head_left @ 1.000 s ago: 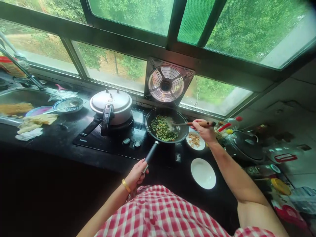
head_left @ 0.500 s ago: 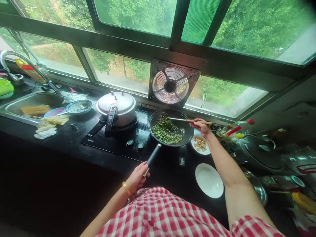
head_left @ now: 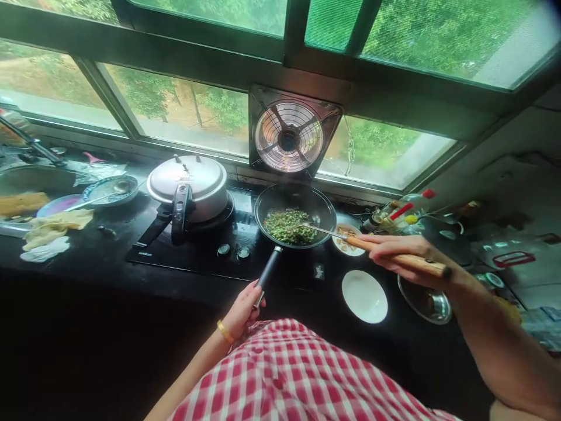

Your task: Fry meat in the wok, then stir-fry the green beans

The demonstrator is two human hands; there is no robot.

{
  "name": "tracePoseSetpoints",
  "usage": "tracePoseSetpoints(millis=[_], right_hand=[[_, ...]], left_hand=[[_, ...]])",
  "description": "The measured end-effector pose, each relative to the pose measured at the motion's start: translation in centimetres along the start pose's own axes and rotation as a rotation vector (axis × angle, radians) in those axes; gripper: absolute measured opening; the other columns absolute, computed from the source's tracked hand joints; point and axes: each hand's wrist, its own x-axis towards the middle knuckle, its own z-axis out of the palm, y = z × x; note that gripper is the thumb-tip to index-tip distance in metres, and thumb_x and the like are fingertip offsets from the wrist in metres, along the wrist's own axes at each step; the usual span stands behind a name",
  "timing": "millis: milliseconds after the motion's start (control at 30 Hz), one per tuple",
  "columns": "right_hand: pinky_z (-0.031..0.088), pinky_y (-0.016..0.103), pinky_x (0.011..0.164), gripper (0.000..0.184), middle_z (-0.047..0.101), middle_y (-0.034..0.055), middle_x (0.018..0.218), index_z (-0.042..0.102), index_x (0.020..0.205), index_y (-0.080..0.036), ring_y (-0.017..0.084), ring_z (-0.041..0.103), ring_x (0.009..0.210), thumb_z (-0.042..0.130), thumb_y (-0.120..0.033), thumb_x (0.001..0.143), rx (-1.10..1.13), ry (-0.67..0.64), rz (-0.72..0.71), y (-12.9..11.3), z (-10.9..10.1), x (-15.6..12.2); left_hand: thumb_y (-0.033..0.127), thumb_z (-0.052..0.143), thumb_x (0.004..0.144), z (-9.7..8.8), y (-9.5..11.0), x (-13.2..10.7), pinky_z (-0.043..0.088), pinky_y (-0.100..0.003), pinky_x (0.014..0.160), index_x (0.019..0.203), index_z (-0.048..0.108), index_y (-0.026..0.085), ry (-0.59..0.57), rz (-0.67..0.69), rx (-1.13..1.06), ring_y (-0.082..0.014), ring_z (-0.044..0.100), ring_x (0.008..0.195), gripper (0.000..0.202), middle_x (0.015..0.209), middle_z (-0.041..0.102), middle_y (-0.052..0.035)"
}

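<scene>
A black frying pan (head_left: 319, 206) full of chopped green vegetables (head_left: 287, 227) sits on the right burner of a black stove (head_left: 205, 252). My left hand (head_left: 243, 310) is closed round the end of the pan's long dark handle (head_left: 268, 271). My right hand (head_left: 405, 257), raised over the counter to the pan's right, grips the wooden handle of a metal spatula (head_left: 397, 257). The spatula's blade reaches into the vegetables at the pan's right side.
A steel pressure cooker (head_left: 187, 182) stands on the left burner. A small dish of nuts (head_left: 346, 241), an empty white plate (head_left: 364, 296) and a steel bowl (head_left: 427, 304) lie right of the pan. Bottles (head_left: 394, 215) stand behind; a fan (head_left: 289, 133) sits in the window; a sink (head_left: 26, 193) is far left.
My right hand has pulled back toward me and risen, drawing the spatula from the pan's far rim to its right side. The left hand has kept its hold on the pan handle.
</scene>
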Motion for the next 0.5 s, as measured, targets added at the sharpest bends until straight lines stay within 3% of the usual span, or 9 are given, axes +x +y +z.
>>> tracePoseSetpoints(millis=[67,167,300,400,500], right_hand=[[0.049,0.036,0.097,0.017,0.06,0.004,0.123,0.071,0.094,-0.027,0.024,0.059,0.111,0.063,-0.028,0.079,-0.01,-0.015,0.057,-0.4,-0.2,-0.7],[0.051,0.037,0.094,0.013,0.066,0.0056,0.112,0.071,0.087,-0.025,0.025,0.062,0.105,0.063,-0.03,0.078,-0.062,0.0,0.073,0.5,1.5,0.5],[0.052,0.04,0.092,0.016,0.07,0.0059,0.102,0.07,0.085,-0.023,0.026,0.064,0.102,0.063,-0.034,0.077,-0.063,0.217,0.071,1.9,3.8,3.4],[0.054,0.037,0.086,0.017,0.069,0.0051,0.1,0.069,0.087,-0.023,0.024,0.066,0.094,0.064,-0.035,0.077,-0.068,0.332,0.1,0.7,3.8,4.2],[0.057,0.031,0.07,0.019,0.07,0.0044,0.092,0.069,0.085,-0.022,0.022,0.067,0.081,0.062,-0.038,0.078,-0.065,0.366,0.132,-0.8,4.4,5.1]], left_hand=[[0.053,0.058,0.075,0.0,0.0,0.0,0.013,-0.013,0.033,0.127,0.035,0.02,-0.006,-0.006,0.004,-0.0009,0.025,0.036,0.066,0.067,0.051,0.0038],[0.052,0.057,0.076,0.0,0.0,0.0,0.013,-0.012,0.032,0.127,0.035,0.021,-0.013,-0.005,0.006,-0.001,0.025,0.036,0.064,0.067,0.051,0.0041],[0.051,0.054,0.08,-0.2,-0.2,0.1,0.016,-0.013,0.031,0.13,0.035,0.02,-0.002,0.009,0.022,-0.002,0.03,0.035,0.062,0.067,0.052,0.0032],[0.049,0.051,0.083,-0.4,-0.1,0.2,0.025,-0.014,0.031,0.131,0.035,0.018,0.007,0.016,0.06,-0.0044,0.04,0.037,0.06,0.07,0.055,0.0004],[0.045,0.05,0.086,-0.4,0.1,0.0,0.031,-0.015,0.033,0.132,0.036,0.017,0.015,0.004,0.085,-0.0066,0.048,0.041,0.055,0.074,0.056,-0.0018]])
